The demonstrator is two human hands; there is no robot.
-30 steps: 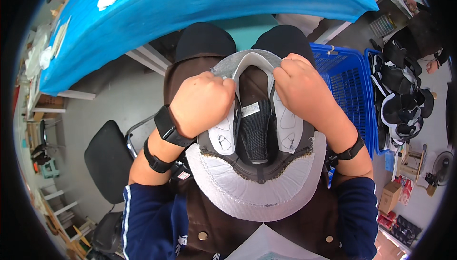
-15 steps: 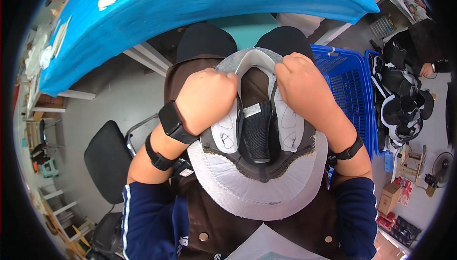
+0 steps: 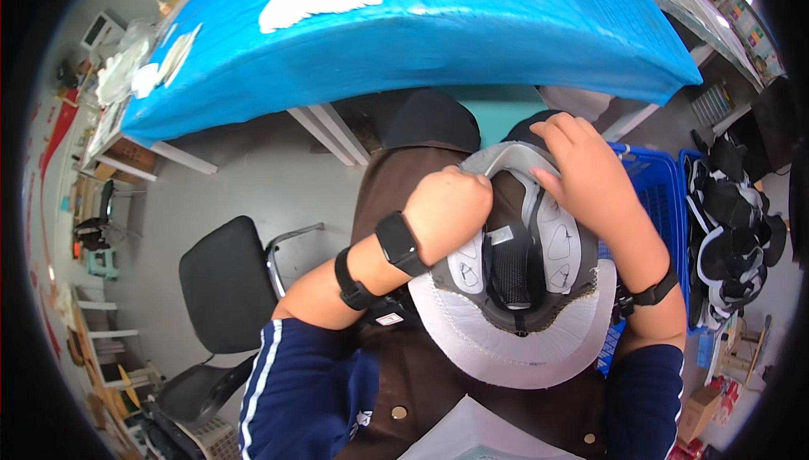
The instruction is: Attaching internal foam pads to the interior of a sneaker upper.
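While the shoe upper (image 3: 511, 268) lies over the lap (image 3: 394, 180), the left hand (image 3: 447, 211) pinches its far-left rim; the right hand (image 3: 587, 169) is spread alongside. Probably light and pliable, it suits rim holds.

The blue-covered table (image 3: 506, 60) bars the way forward, just beyond the knees (image 3: 434, 119). Leftward, a passage opens above the grey floor (image 3: 240, 178) — as far as the black chair (image 3: 223, 283). A blue basket (image 3: 661, 199) crowds the right side. Between left hand (image 3: 448, 211) and right hand (image 3: 587, 172), the mouth of the shoe upper (image 3: 510, 270) leaves a narrow gap.
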